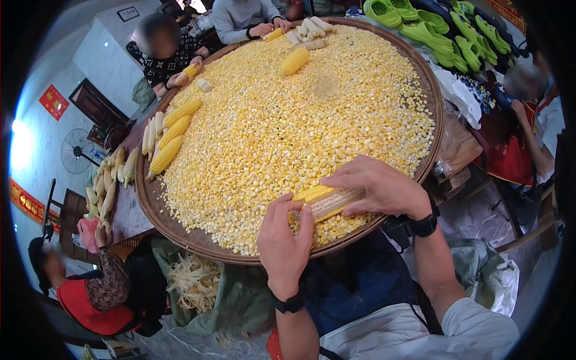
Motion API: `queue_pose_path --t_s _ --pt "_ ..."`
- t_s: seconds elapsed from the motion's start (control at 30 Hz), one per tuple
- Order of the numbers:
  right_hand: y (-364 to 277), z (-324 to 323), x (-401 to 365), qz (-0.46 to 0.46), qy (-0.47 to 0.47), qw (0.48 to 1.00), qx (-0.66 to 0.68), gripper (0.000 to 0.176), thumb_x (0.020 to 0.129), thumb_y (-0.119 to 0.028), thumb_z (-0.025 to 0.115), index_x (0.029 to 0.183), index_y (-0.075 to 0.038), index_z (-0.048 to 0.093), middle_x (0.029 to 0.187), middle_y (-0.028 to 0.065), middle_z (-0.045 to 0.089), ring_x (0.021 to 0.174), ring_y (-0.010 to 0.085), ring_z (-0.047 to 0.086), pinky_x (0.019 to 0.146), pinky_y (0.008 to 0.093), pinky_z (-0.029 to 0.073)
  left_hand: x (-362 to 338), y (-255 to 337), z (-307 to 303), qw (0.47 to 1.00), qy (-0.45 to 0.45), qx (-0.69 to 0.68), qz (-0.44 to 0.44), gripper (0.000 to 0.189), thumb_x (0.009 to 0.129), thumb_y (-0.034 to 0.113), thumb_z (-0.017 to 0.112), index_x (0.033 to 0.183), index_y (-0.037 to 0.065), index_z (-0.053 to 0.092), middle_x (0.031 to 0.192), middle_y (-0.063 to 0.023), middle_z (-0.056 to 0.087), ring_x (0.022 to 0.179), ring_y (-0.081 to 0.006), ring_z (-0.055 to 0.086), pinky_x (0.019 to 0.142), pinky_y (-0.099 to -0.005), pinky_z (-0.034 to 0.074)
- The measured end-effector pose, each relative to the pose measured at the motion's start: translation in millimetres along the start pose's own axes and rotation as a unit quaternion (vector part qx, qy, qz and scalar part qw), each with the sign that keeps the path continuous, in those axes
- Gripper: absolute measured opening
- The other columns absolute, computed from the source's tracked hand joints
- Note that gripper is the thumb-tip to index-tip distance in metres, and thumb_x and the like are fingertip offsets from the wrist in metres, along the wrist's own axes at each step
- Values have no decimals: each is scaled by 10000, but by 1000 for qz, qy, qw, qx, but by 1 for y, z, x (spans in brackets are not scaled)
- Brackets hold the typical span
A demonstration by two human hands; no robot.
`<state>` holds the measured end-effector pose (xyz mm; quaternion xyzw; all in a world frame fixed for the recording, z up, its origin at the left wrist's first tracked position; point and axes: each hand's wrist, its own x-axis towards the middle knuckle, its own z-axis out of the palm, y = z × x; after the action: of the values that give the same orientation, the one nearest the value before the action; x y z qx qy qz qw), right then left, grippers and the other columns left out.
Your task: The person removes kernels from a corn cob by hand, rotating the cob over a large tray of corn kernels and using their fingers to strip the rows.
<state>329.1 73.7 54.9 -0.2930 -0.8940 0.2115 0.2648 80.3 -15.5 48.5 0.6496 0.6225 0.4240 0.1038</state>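
Note:
A partly stripped corn cob (332,203) lies between my two hands, low over the near part of a round tray (198,245) spread with loose yellow kernels (288,135). My left hand (284,237) has its fingers wrapped round the cob's left end. On the cob's right end my right hand (384,189) is closed, thumb below and fingers above. Yellow kernels remain along the cob's upper edge, while its middle is bare and pale. Several full yellow cobs (175,132) rest at the tray's left side, and another (295,61) lies near the far side.
Bare cobs (310,31) are piled at the tray's far edge. Two people (240,18) handle corn across the tray. Green clogs (420,30) stand at the upper right. Husks fill a green sack (231,300) below the tray, near a seated person in red (96,300).

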Motion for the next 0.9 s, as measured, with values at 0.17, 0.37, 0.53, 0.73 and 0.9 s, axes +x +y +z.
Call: queue_pose_path --t_s 0.17,0.37,0.53,0.73,0.9 --pt "0 -1 0 -1 -1 1000 9 789 826 -250 972 1555 -109 706 1322 152 773 1251 396 687 1129 480 522 1 -4 -1 999 -7 -29 34 130 1010 100 809 1100 19 761 1305 -207 794 1200 -405 768 1035 -469 593" --pt "-1 -1 1 5 0 1000 7 775 830 -263 970 1541 -97 710 1327 160 772 1259 402 686 1132 482 522 -2 -9 -4 997 -12 -31 69 126 1000 38 789 1124 21 779 1325 -199 797 1211 -389 773 1049 -461 593" --pt "-1 -1 -1 10 7 1000 8 764 838 -270 966 1535 -91 709 1340 166 768 1268 407 682 1138 481 522 -8 -10 -3 999 35 -19 -4 190 1023 22 750 1209 -2 781 1347 -210 790 1250 -394 759 1075 -465 583" --pt "0 -1 0 15 -1 1000 5 762 850 -277 960 1544 -93 702 1358 167 762 1272 408 677 1141 484 520 -1 -14 -3 994 37 82 63 424 1074 69 712 1496 24 705 1543 -251 679 1396 -429 672 1177 -495 520" --pt "0 -1 0 16 -5 1000 9 763 856 -280 958 1549 -95 699 1353 171 763 1274 410 677 1142 487 522 0 -8 -4 993 -59 66 75 414 1092 121 725 1505 101 742 1607 -249 635 1408 -433 668 1185 -501 522"
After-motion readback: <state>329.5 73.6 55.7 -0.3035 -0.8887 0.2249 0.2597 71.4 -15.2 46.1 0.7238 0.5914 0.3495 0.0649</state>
